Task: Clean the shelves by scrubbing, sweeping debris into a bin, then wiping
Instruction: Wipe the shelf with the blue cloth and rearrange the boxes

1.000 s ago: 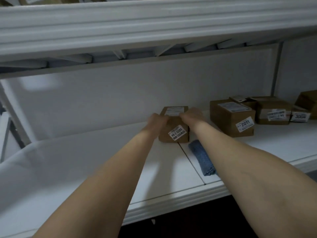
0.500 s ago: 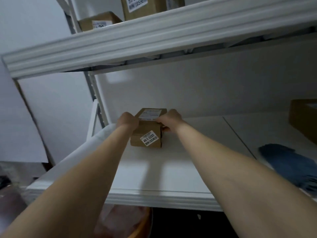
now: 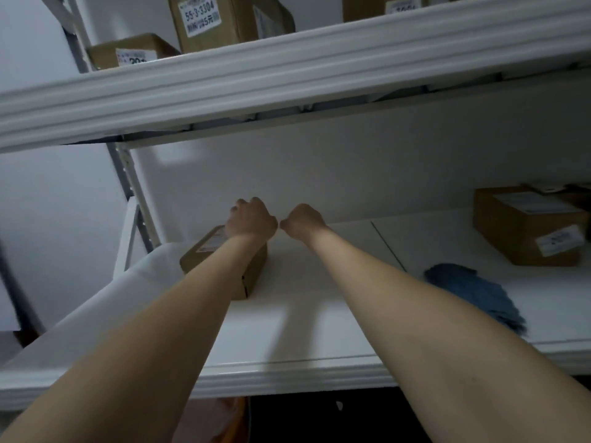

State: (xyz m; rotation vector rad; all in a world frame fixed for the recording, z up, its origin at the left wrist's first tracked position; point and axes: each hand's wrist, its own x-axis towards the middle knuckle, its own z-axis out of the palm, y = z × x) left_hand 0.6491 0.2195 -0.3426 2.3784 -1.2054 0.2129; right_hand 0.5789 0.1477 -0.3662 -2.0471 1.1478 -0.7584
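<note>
Both hands, left (image 3: 251, 219) and right (image 3: 303, 220), hover with curled fingers above a small box (image 3: 252, 273) on the shelf (image 3: 287, 369); a blue cloth (image 3: 473, 292) and another box (image 3: 527, 225) lie right.

A stockroom or small warehouse storage area. White metal shelving (image 3: 287, 366) with a perforated upright post (image 3: 128, 174) stands against a plain white wall. Brown cardboard boxes (image 3: 527, 225) sit on the shelves, each carrying a white printed sticker with a code number; one label (image 3: 200, 16) on the upper shelf (image 3: 287, 75) reads 55-3-3304, with a price and barcode. The light is dim and the surfaces are bare and utilitarian.
</note>
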